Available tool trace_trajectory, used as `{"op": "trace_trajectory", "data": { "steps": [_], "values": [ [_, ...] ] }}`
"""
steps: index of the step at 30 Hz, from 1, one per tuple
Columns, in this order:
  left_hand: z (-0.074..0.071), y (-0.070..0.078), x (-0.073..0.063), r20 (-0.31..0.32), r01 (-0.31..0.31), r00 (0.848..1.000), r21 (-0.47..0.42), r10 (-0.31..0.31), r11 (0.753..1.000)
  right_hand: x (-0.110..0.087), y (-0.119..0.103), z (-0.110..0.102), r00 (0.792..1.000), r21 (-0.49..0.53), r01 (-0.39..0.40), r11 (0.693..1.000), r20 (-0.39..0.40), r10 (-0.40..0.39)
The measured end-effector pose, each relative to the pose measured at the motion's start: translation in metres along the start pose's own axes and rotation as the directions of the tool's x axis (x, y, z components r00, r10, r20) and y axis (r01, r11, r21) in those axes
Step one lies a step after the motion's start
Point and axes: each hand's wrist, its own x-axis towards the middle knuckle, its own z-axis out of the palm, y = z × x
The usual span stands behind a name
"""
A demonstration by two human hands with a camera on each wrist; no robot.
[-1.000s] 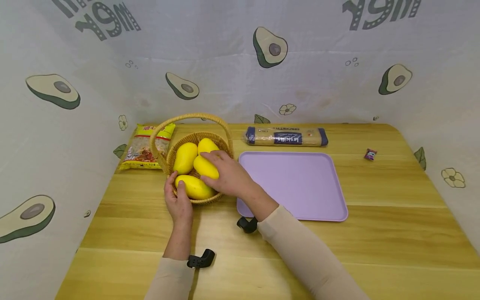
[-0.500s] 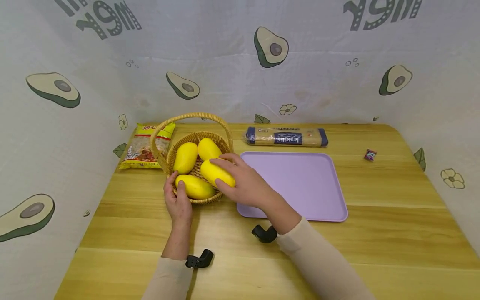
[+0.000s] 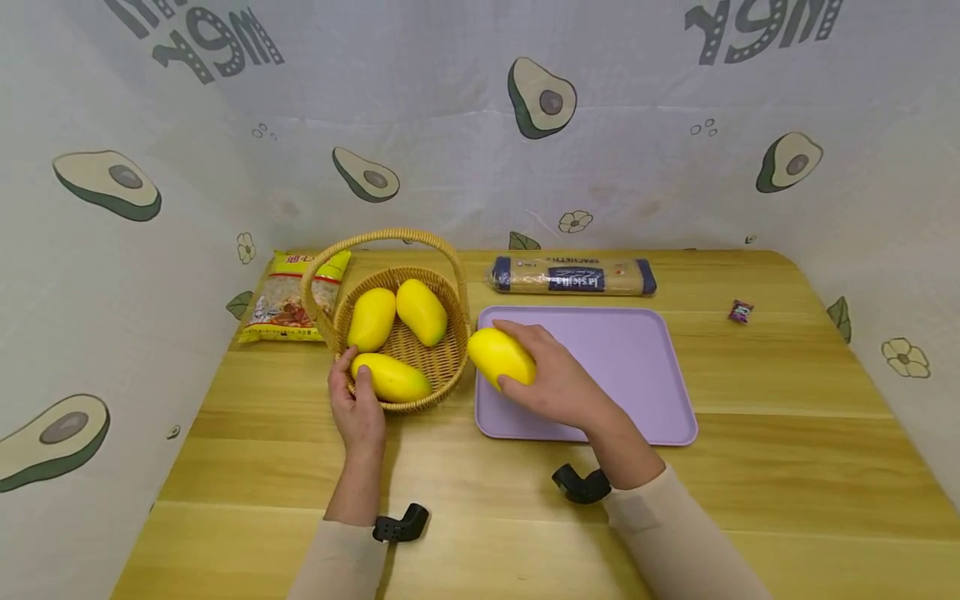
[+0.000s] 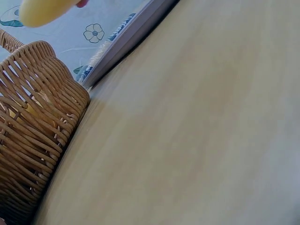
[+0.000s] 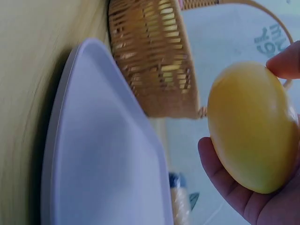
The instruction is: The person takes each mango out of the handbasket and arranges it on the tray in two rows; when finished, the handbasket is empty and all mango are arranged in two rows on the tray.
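A yellow mango (image 3: 501, 357) is held by my right hand (image 3: 561, 385), raised above the left end of the lilac tray (image 3: 637, 371). In the right wrist view the thumb and fingers wrap around this mango (image 5: 253, 126), clear of the tray. My left hand (image 3: 360, 417) grips the near-left rim of the wicker basket (image 3: 411, 348), with its thumb over the edge by a mango (image 3: 392, 377). Two more mangoes, one at the left (image 3: 372, 319) and one at the back (image 3: 422, 313), lie inside. The left hand is almost wholly out of the left wrist view.
A spaghetti pack (image 3: 573, 276) lies behind the tray. Left of the basket is a yellow-edged food bag (image 3: 296, 296), partly behind the tall basket handle (image 3: 397, 234). A small purple wrapped packet (image 3: 741, 312) lies far right on the wooden table (image 3: 795, 467).
My right hand has lifted a mango from the basket and carried it right, over the tray's left end. The left hand stays at the basket rim.
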Motion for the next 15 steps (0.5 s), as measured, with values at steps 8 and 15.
{"op": "trace_trajectory", "data": {
  "steps": [8, 15],
  "values": [
    [0.001, 0.0, 0.0, -0.012, -0.022, 1.0, -0.003, 0.022, 1.0, 0.022, 0.022, -0.006, 0.981, 0.032, -0.182, 0.983, -0.069, 0.184],
    [0.0, -0.001, 0.0, -0.013, -0.01, 1.0, -0.028, 0.01, 1.0, 0.052, 0.026, -0.006, 0.937, 0.121, -0.312, 0.942, -0.123, 0.327]
  ]
}}
